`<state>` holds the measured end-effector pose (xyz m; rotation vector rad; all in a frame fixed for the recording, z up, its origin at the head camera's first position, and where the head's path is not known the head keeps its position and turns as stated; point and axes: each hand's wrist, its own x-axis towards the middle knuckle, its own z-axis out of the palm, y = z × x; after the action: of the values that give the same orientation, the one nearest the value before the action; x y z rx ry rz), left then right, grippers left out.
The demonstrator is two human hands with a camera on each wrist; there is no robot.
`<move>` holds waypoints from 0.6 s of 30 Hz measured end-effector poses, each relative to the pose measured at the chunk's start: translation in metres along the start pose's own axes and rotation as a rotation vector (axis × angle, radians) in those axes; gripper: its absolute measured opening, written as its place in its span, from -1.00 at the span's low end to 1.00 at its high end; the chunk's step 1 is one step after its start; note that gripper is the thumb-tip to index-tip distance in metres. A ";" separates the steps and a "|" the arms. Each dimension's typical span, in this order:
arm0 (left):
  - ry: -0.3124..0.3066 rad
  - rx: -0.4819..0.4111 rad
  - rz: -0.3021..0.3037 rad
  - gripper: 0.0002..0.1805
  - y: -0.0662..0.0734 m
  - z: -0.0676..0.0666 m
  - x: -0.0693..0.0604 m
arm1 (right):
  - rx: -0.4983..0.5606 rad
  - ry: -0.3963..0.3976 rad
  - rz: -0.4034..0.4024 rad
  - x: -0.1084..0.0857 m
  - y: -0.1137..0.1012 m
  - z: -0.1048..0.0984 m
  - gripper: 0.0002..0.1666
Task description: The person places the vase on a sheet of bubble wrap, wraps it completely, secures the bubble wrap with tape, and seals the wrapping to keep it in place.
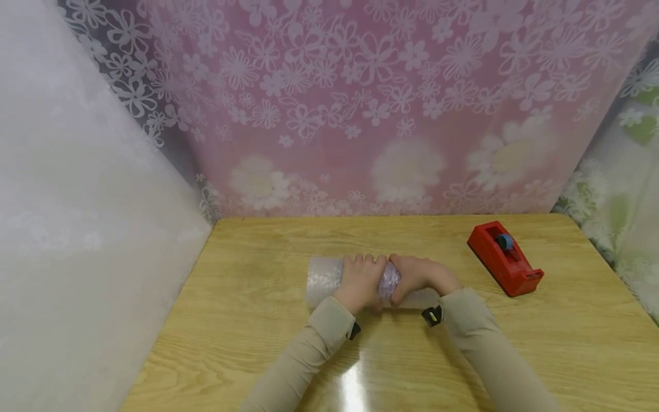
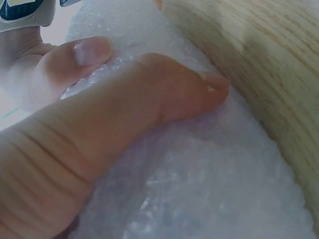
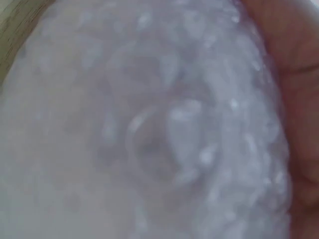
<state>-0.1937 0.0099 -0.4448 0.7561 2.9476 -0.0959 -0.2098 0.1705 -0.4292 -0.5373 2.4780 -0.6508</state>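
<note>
A roll of bubble wrap (image 1: 321,281) lies crosswise on the table, with a purple-tinted patch between the hands. My left hand (image 1: 361,281) grips it just left of that patch, fingers over the far side and thumb on the near side. Close beside it, my right hand (image 1: 419,274) curls round the roll from the right. In the left wrist view the left thumb (image 2: 124,99) presses on the wrap (image 2: 199,174). Blurred bubble wrap (image 3: 164,124) fills most of the right wrist view, with part of the right hand (image 3: 299,99) along its edge. Whatever lies inside the wrap is indistinct.
A red tape dispenser (image 1: 504,258) with a blue roll of tape stands on the wooden table (image 1: 247,343), to the right of the wrap. Flowered pink cloth (image 1: 319,114) hangs behind the table, and pale cloth (image 1: 92,229) hangs on the left.
</note>
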 end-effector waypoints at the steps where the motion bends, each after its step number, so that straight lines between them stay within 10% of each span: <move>1: 0.001 -0.005 -0.001 0.10 0.000 0.000 0.000 | -0.017 0.006 0.006 0.000 -0.001 0.001 -0.10; 18: 0.000 -0.006 -0.034 0.11 0.003 -0.003 -0.006 | -0.466 0.436 0.086 -0.023 -0.023 0.044 0.22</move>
<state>-0.1873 0.0098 -0.4409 0.7054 2.9594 -0.0895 -0.1615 0.1485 -0.4406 -0.4891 3.0696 -0.1546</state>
